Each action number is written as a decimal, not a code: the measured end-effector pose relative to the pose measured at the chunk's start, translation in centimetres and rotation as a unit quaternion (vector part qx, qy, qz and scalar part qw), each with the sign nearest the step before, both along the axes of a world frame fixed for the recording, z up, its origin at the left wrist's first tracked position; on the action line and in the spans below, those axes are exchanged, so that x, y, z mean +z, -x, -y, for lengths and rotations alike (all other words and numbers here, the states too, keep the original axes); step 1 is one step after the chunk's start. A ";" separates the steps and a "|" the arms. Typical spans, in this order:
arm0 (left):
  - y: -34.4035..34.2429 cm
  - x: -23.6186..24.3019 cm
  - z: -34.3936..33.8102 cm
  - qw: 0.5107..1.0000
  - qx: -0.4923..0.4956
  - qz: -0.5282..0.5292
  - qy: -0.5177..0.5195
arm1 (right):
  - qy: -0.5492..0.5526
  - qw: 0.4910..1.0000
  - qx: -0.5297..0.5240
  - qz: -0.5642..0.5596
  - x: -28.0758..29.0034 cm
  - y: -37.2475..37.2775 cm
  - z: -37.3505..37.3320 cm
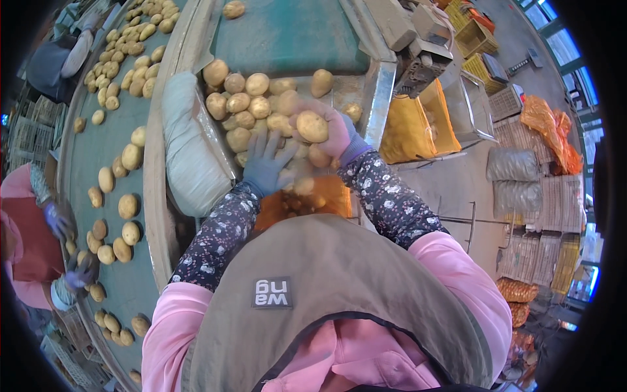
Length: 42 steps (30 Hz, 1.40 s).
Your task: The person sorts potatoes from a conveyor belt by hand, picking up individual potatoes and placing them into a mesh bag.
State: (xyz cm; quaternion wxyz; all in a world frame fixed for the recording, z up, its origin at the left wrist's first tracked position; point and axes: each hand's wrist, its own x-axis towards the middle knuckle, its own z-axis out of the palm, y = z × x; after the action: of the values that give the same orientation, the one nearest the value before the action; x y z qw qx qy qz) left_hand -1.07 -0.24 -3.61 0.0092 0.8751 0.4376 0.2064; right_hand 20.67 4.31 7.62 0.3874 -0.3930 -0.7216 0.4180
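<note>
Potatoes (238,102) lie heaped at the lower end of a chute in front of me. My right hand (337,134), in a pinkish glove with a purple cuff, is closed around a large potato (312,127) above the right part of the heap. My left hand (266,163), in a grey-blue glove, rests with fingers spread against the near side of the heap. Below the hands, an orange mesh bag (336,193) gapes under the chute's lip with potatoes inside. Some potatoes between the hands and the bag are blurred.
On the left, a green conveyor belt (153,189) carries many potatoes, with a co-worker's gloved hand (59,221) at its far side. A padded, plastic-wrapped edge (189,147) borders the chute. To the right stand a yellow mesh bag (401,134) and stacked crates (558,202).
</note>
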 end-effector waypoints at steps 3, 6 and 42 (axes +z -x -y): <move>0.0 -0.8 -0.4 1.000 -0.006 0.000 -0.003 | 0.072 0.993 -0.089 -0.032 0.0 -0.5 0.7; 0.4 -0.4 0.2 0.997 -0.056 -0.041 -0.016 | 0.023 0.984 -0.060 -0.168 -2.0 -2.6 0.9; -2.2 2.8 2.5 0.971 0.234 -0.026 -0.041 | -0.230 0.917 0.045 0.324 -5.1 -1.4 -2.4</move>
State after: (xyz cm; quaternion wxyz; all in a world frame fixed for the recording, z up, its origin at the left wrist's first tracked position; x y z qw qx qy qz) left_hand 1.14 -2.73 -0.82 -0.0869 0.7531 0.6213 0.1982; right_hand 22.05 6.72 2.48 0.1930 -0.3741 -0.9007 0.1073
